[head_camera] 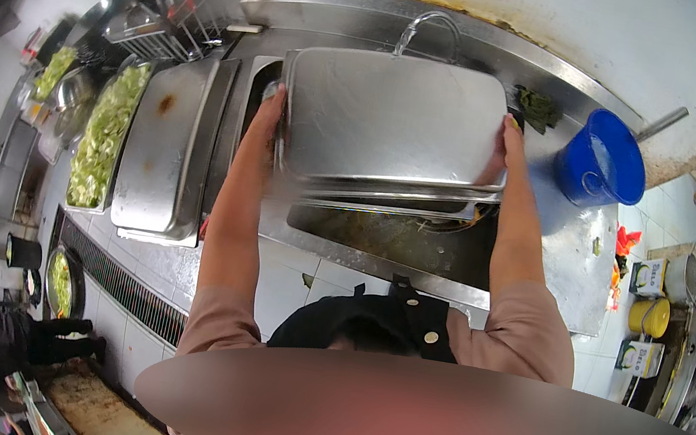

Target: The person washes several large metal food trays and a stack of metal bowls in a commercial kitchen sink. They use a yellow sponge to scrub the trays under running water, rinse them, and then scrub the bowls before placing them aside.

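Note:
Both my hands grip a large rectangular stainless-steel pan (394,122), bottom side up, by its short sides. My left hand (272,108) is at its left edge and my right hand (512,144) at its right edge. More metal rims show close beneath it; whether I hold these too, I cannot tell. Under the pan lies a steel sink (398,242) with murky water in it. Behind the pan a curved chrome faucet (435,18) rises, its outlet close to the pan's back edge.
Left of the sink lie upturned steel pans (161,147), then a long tray of chopped green vegetables (106,138). A wire dish rack (158,34) stands behind. On the right are a blue bucket (602,162) and dark green leaves (536,109). A person in dark clothes (4,337) is at the lower left.

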Demonstrator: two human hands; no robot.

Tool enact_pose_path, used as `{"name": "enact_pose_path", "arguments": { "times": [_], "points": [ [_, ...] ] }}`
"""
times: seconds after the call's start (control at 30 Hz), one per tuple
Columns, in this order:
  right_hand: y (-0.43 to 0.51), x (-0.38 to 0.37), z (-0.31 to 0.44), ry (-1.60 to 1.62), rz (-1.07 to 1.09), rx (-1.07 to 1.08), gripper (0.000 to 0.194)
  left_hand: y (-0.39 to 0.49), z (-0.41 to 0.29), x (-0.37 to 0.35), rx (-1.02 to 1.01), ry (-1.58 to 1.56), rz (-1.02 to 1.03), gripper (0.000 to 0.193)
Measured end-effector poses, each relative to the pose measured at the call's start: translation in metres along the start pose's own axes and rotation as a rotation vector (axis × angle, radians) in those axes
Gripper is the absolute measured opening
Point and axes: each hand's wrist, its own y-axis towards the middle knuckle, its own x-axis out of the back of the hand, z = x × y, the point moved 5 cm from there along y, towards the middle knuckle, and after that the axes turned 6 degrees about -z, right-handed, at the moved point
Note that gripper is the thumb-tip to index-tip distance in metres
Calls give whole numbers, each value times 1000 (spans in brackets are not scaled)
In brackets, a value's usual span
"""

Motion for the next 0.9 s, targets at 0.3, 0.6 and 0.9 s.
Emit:
{"name": "enact_pose_path", "arguments": {
  "times": [0.3,0.6,0.9],
  "points": [
    [-27,-3,5,45,206,-122,66,-19,-2,14,-10,16,-175,50],
    [-121,-68,47,379,491,-164,54,4,-117,149,-269,182,-284,45],
    [-192,-204,95,781,708,-469,46,-68,-233,298,-736,319,-332,39]
  ]
}}
